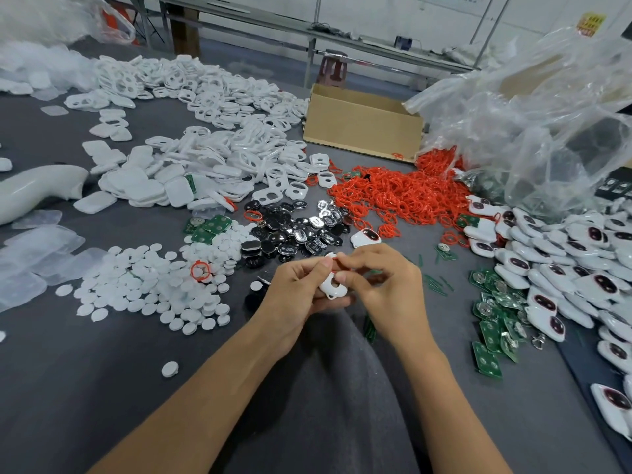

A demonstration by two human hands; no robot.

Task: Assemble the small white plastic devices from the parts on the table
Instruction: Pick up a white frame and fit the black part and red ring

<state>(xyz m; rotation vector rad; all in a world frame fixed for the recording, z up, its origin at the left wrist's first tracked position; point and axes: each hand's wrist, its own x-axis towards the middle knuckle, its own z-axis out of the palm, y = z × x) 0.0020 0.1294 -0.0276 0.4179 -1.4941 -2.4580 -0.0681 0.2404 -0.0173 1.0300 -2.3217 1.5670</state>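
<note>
Above the grey worktop, the left hand and the right hand both curl their fingers round one white shell. The fingers hide its upper half. The pile of finished devices is cut off at the right edge.

Disc pile left, ring heap before the cardboard box, finished devices far right.

A factory assembly workshop: a grey cloth-covered bench heaped with white plastic shells at eleven o'clock, red rubber rings at one, green circuit boards at three, beside a brown cardboard box.
</note>
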